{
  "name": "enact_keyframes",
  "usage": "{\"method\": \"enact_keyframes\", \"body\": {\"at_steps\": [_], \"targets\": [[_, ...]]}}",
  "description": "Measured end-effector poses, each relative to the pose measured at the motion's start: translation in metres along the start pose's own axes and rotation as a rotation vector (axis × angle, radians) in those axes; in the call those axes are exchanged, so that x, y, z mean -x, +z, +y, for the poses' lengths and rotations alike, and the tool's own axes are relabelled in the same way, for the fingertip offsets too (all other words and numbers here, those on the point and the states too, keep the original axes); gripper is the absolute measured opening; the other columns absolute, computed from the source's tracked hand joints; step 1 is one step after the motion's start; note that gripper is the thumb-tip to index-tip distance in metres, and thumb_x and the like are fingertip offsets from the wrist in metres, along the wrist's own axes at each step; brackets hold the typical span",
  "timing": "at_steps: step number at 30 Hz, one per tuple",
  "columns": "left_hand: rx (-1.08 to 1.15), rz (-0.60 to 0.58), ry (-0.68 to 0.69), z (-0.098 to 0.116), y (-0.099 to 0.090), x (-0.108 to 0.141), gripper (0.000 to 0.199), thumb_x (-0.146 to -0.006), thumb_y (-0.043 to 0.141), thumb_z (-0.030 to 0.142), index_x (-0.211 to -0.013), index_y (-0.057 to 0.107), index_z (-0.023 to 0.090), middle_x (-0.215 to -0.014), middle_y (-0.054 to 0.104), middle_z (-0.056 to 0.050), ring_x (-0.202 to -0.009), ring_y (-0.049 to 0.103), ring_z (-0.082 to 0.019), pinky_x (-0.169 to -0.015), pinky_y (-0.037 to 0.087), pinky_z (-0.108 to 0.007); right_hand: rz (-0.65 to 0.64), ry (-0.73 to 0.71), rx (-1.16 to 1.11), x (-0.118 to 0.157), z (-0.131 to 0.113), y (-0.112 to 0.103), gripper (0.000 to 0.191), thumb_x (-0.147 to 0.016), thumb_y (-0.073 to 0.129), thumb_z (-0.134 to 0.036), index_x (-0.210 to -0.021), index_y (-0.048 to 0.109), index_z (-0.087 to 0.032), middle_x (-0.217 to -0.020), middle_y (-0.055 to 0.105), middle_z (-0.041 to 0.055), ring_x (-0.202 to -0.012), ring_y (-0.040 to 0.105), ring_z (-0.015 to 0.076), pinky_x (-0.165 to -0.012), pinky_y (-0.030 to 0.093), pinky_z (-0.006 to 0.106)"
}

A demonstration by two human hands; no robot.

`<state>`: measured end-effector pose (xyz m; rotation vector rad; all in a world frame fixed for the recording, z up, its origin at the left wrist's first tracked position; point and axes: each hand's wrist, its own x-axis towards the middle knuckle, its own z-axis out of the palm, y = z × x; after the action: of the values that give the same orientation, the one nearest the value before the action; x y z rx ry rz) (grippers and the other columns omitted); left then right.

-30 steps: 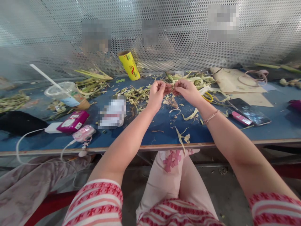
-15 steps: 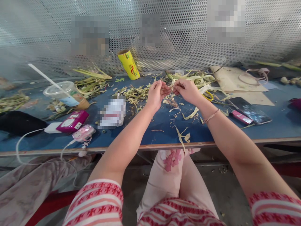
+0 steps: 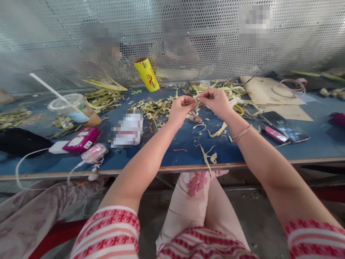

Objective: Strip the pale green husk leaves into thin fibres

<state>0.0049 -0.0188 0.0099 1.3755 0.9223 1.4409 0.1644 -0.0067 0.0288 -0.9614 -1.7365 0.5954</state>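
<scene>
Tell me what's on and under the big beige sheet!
A looped cord lies partly on the big beige sheet. Another beige sheet pokes out from underneath. Anything else under there is covered, so I can't see it.

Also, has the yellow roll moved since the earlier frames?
No. The yellow roll keeps its place against the green scrap on the blue table; both shift together in the picture, so likely just the camera.
</scene>
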Motion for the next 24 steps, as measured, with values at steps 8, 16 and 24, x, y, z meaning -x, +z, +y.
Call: {"method": "enact_keyframes", "body": {"at_steps": [8, 16, 24], "targets": [[0.008, -0.079, -0.04, 0.007, 0.004, 0.007, 0.012, -0.076, 0.071, 0.013, -0.075, 0.061, 0.019, -0.063, 0.06, 0.003, -0.059, 0.057, -0.009, -0.067, 0.05, -0.026, 0.0, -0.024, 0.194, 0.001, -0.002, -0.003, 0.024, -0.087, 0.064, -0.038, -0.072, 0.059, -0.019, -0.064, 0.055, 0.0003, -0.067, 0.052, 0.0143, -0.067, 0.042, 0.03], [0.02, -0.111, -0.058, 0.01, 0.005, 0.009, 0.022, -0.073, 0.071, 0.007, -0.074, 0.054, 0.019, -0.065, 0.058, 0.004, -0.06, 0.058, -0.008, -0.07, 0.05, -0.028, 0.017, -0.059, 0.345, 0.004, -0.009, -0.006, 0.032, -0.089, 0.061, -0.042, -0.067, 0.054, -0.02, -0.061, 0.05, -0.0003, -0.066, 0.045, 0.0136, -0.066, 0.037, 0.03], [0.112, -0.112, -0.13, 0.016, 0.003, 0.009, 0.023, -0.073, 0.068, 0.007, -0.074, 0.049, 0.02, -0.063, 0.058, 0.006, -0.059, 0.059, -0.006, -0.067, 0.052, -0.023, 0.034, -0.118, 0.414, 0.006, -0.014, -0.009, 0.042, -0.091, 0.059, -0.049, -0.062, 0.047, -0.02, -0.059, 0.042, -0.001, -0.064, 0.041, 0.013, -0.068, 0.037, 0.03]]}}
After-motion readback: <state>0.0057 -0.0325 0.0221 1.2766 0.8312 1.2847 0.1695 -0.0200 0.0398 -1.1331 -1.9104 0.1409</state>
